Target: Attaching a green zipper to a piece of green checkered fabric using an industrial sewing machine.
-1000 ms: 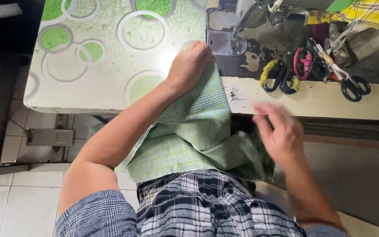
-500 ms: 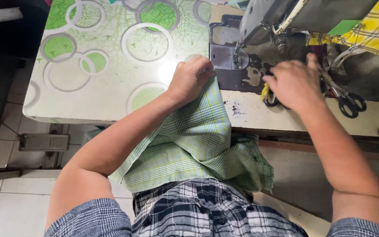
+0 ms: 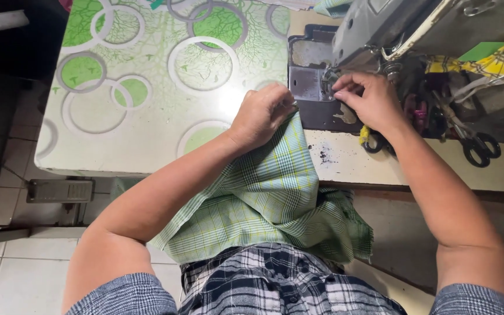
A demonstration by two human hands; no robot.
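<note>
The green plaid cloth (image 3: pixel 275 192) runs from the lap up over the table edge, its top corner pinned flat under the curled left hand (image 3: pixel 262 115) so it feeds toward the needle plate (image 3: pixel 309 81). The right hand (image 3: pixel 368 99) has fingertips pressed together at the presser foot, apparently pinching something too small to make out. Scissors (image 3: pixel 476 143) crowd the right; the patterned tabletop (image 3: pixel 118 99) to the left is open.

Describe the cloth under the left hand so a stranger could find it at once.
Start at the grey sewing machine on the table. Just left of its needle, the left hand presses green plaid cloth that hangs into the lap. Other cloth, at the machine's right, is yellow.
</note>
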